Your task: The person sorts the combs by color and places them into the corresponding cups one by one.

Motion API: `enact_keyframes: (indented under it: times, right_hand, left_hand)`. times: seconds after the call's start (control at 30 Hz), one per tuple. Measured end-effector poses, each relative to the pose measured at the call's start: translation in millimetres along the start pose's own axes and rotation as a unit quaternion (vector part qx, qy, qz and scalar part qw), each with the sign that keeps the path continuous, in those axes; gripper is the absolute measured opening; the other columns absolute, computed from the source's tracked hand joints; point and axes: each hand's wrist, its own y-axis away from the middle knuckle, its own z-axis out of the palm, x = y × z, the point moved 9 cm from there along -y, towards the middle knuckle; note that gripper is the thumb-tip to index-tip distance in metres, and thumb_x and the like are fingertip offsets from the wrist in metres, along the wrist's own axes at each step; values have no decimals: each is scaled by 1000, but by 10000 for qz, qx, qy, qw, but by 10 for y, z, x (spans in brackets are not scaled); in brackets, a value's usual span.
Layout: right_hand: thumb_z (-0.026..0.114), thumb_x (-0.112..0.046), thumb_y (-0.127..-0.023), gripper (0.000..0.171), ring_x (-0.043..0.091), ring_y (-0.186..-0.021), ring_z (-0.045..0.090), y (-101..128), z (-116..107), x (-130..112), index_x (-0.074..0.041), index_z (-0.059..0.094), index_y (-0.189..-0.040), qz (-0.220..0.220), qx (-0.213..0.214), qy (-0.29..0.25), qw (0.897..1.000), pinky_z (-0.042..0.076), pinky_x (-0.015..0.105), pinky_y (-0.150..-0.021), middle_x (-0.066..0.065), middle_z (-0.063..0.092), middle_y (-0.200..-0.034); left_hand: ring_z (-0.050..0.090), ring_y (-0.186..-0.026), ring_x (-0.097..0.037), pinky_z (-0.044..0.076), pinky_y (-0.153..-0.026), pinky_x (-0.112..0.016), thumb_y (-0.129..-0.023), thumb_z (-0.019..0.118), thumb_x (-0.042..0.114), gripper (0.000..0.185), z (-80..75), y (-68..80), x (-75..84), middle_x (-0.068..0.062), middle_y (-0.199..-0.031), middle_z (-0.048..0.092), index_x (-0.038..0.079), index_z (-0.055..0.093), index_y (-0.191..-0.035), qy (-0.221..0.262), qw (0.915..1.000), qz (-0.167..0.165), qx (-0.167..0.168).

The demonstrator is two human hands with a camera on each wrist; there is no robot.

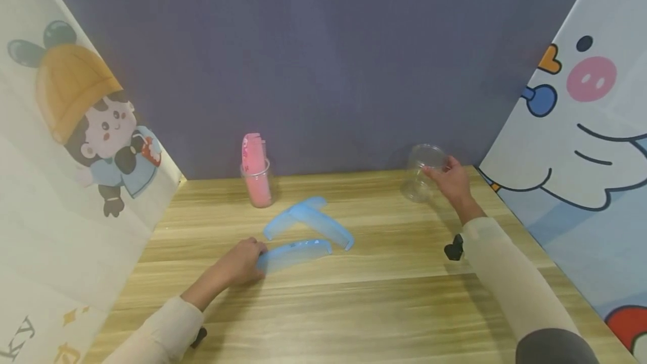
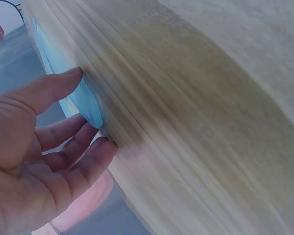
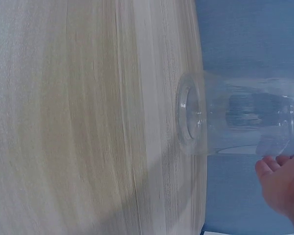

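Note:
My left hand [image 1: 259, 255] lies low on the wooden table [image 1: 384, 302], thumb and fingers pinching the near end of a translucent blue comb [image 1: 295, 254]. In the left wrist view the thumb sits above that comb [image 2: 76, 100] and the fingers [image 2: 83, 147] below it. Two more blue combs [image 1: 309, 220] lie crossed just behind. My right hand [image 1: 437, 167] grips a clear plastic cup [image 1: 422, 173] at the back right; the cup leans, and I cannot tell whether its base touches the table. The right wrist view shows the empty cup [image 3: 235, 117] with fingertips [image 3: 279, 176] at its rim.
A second clear cup [image 1: 259, 181] holding several pink combs [image 1: 253, 153] stands at the back centre by the dark blue wall. Cartoon-printed panels close in the left [image 1: 76, 145] and right [image 1: 581, 145] sides of the table.

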Motion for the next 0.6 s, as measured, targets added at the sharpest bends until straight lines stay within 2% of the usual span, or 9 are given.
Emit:
enact_keyframes:
  times: [0.17, 0.3, 0.6]
  right_hand:
    - [74, -42, -92, 97, 50, -145, 38, 7, -3, -8, 1, 21, -160, -11, 23, 4, 10000, 38, 60, -119, 33, 34, -159]
    - [73, -42, -92, 98, 51, -146, 36, 17, -1, -14, 3, 19, -160, 19, -11, 13, 10000, 38, 60, -119, 34, 33, -159]
    - [73, -44, -92, 98, 51, -147, 35, 28, -22, -39, 2, 19, -160, -33, -58, 141, 9999, 37, 60, -120, 34, 31, -160]
  left_hand:
    - [57, -79, -19, 56, -71, -38, -73, 84, 6, 39, -31, -6, 45, -10, -89, 66, -6, 70, -107, -245, 9995, 141, 160]
    - [58, -78, -19, 56, -71, -38, -71, 84, 7, 42, -37, -10, 39, -10, -90, 66, -6, 70, -109, -319, 9992, 171, 172]
    - [60, -86, -20, 58, -79, -40, -69, 79, 7, 53, -146, -58, -46, -15, -102, 70, -6, 68, -119, 489, 9985, 247, 17]
